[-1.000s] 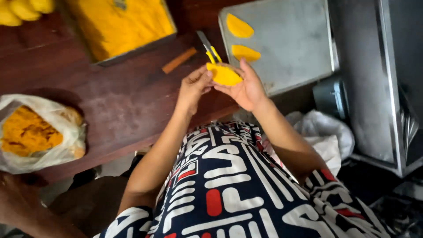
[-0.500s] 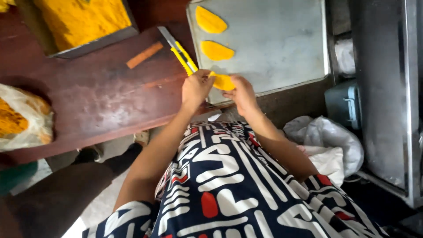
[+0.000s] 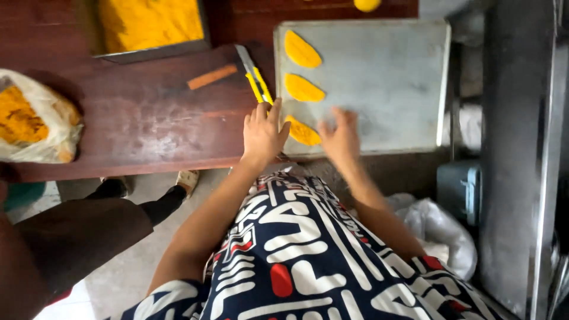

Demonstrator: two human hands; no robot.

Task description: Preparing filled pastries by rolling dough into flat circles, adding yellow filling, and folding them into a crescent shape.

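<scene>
A grey metal tray (image 3: 385,77) lies on the dark wooden table (image 3: 148,124). Three yellow half-moon pieces lie in a column along the tray's left side: one at the top (image 3: 301,50), one in the middle (image 3: 303,88), one at the bottom (image 3: 303,131). My left hand (image 3: 262,135) rests flat at the tray's left edge, fingers spread, touching the bottom piece. My right hand (image 3: 341,137) hovers over the tray just right of that piece, fingers apart and blurred, holding nothing.
A yellow utility knife (image 3: 255,74) and an orange stick (image 3: 211,77) lie left of the tray. A metal pan of yellow filling (image 3: 151,24) sits at the back, a plastic bag of orange stuff (image 3: 32,121) at the left. Another person's dark-clothed leg (image 3: 89,228) is below the table.
The yellow piece I held in both hands now lies on the tray below the other two. Both hands have let go and spread open.
</scene>
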